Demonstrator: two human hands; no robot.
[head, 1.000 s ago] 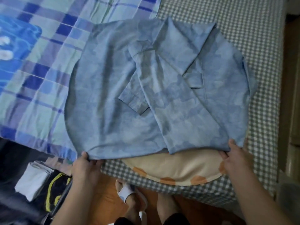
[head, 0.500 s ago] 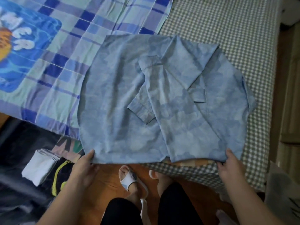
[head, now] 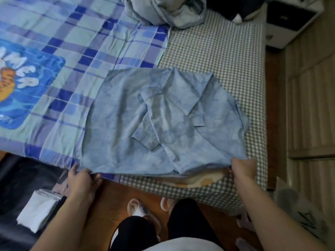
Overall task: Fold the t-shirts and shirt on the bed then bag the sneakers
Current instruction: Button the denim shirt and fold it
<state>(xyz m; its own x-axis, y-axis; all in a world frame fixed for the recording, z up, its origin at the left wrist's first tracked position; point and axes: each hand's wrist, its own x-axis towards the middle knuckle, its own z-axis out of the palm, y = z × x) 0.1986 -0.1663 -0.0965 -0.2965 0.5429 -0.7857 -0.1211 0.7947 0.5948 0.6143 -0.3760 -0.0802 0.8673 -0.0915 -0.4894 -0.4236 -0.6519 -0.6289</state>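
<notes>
The bed (head: 213, 51) carried the blue shirt (head: 126, 124) spread flat near its front edge, half on the plaid blanket (head: 63, 51), sleeves already crossed over the back. The fold lengthwise seemed the step in hand. The left hand (head: 81, 178) pinched the hem's left corner and the right hand (head: 243, 169) gripped its right corner; next, both would likely need to lift together and carry the hem toward the collar. Something cream and orange (head: 203, 181) lay mostly hidden beneath. No sneakers showed.
</notes>
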